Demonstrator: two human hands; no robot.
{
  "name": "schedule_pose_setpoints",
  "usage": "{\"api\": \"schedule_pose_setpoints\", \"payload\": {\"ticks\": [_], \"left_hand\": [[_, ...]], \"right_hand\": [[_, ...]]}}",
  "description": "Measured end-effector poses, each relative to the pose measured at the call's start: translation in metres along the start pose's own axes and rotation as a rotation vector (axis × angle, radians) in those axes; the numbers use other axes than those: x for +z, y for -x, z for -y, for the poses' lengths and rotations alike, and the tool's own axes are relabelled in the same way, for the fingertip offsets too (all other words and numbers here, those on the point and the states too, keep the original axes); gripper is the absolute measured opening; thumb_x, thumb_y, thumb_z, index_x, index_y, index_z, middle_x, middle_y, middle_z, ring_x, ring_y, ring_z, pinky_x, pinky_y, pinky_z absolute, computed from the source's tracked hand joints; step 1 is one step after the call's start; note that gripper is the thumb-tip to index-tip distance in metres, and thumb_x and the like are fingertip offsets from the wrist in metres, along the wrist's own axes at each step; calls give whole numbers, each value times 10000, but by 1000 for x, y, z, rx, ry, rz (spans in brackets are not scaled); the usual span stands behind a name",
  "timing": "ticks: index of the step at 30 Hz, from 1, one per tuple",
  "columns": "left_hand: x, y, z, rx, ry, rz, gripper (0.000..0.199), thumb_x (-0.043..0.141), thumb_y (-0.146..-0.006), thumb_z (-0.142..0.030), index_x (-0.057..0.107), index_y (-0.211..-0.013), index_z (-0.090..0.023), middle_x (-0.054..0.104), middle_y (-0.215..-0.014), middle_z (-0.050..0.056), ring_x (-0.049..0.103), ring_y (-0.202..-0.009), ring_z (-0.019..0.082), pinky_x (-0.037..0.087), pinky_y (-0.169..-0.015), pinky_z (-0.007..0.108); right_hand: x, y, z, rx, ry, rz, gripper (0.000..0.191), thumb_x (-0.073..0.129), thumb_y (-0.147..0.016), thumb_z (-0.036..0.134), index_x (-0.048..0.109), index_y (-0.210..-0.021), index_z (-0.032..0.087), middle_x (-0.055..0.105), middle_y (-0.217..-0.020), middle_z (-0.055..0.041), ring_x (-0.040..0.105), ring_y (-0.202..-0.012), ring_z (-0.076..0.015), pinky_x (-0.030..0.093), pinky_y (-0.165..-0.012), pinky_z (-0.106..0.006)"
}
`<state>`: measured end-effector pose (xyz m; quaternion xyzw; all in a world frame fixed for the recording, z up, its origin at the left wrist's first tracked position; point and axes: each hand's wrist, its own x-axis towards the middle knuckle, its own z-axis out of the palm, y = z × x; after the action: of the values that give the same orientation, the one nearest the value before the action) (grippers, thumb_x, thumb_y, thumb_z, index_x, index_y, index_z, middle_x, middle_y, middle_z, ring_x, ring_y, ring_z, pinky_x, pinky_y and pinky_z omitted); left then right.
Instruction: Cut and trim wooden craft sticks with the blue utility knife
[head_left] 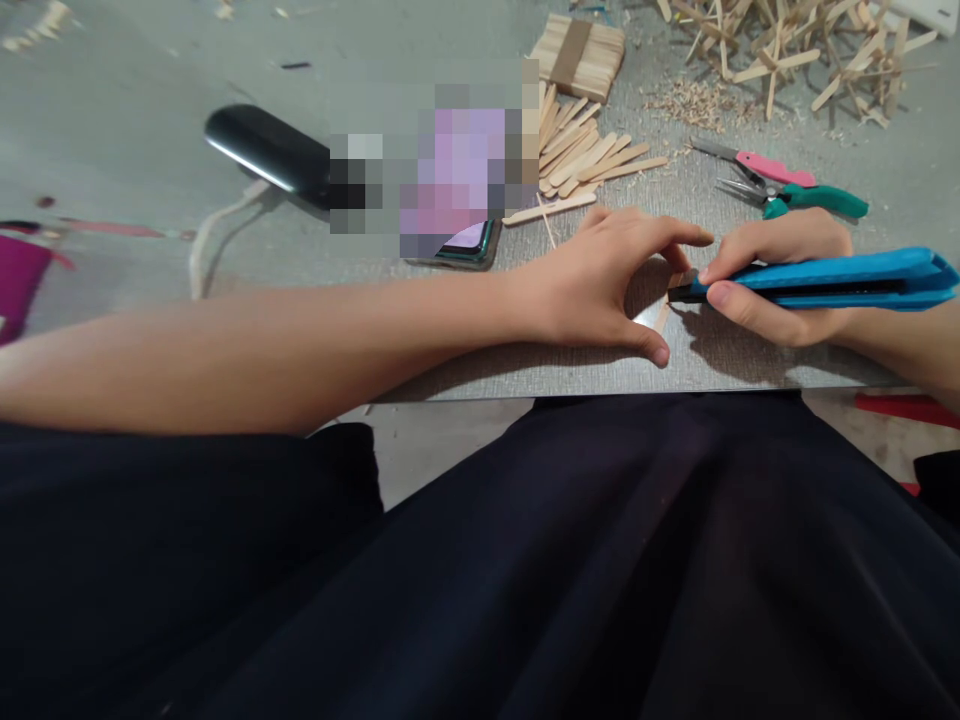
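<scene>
My right hand point(787, 270) is closed around a blue utility knife point(847, 278), which has a dark slot along its side. Its black tip points left and meets a small piece of craft stick point(662, 318) lying on the table near the front edge. My left hand point(600, 275) rests palm down just left of that piece, thumb and index finger spread wide around it. The other fingers are partly hidden behind the index finger, close to the far end of the piece.
Beyond my hands lie loose craft sticks point(585, 150), a banded bundle point(577, 58), green-handled pliers point(825, 199) and a pink-handled tool point(776, 167). Wood crumbs point(697, 105) and joined stick shapes point(776, 65) sit farther back. A phone point(480, 245) and a cabled dark device point(262, 150) are left.
</scene>
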<state>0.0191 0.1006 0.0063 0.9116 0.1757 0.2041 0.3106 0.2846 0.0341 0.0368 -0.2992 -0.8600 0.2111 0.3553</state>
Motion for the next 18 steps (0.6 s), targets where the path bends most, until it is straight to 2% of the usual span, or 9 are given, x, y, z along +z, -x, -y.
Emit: {"api": "schedule_pose_setpoints", "payload": {"ticks": [7,11,18], "left_hand": [[3,2,-6,-45,34,-57,945,1011,-735,-728,677,-1493,-272,803,-1300,102,727,-1346,413,492,-1213,547],[4,2,-7,-48,10,-49,985,1027,-721,-706,658,-1523,-270,803,-1314,98,741,-1316,416,480,-1218,560],[0,3,-12,-54,-39,20,1123,1022,-723,-678,565,-1650,-239,789,-1393,131,722,-1352,432,466,-1214,579]], "right_hand": [[8,-9,-6,-11,-18,51,467,591,-1095,670,669,-854,277,711,-744,-12,598,-616,-153,548,-620,-343],[9,-11,-17,54,-53,121,573,545,-1076,794,610,-828,282,669,-720,-10,601,-647,-154,560,-662,-341],[10,-5,-23,-6,-15,97,453,524,-1100,655,624,-870,278,682,-764,-20,595,-653,-165,560,-652,-354]]}}
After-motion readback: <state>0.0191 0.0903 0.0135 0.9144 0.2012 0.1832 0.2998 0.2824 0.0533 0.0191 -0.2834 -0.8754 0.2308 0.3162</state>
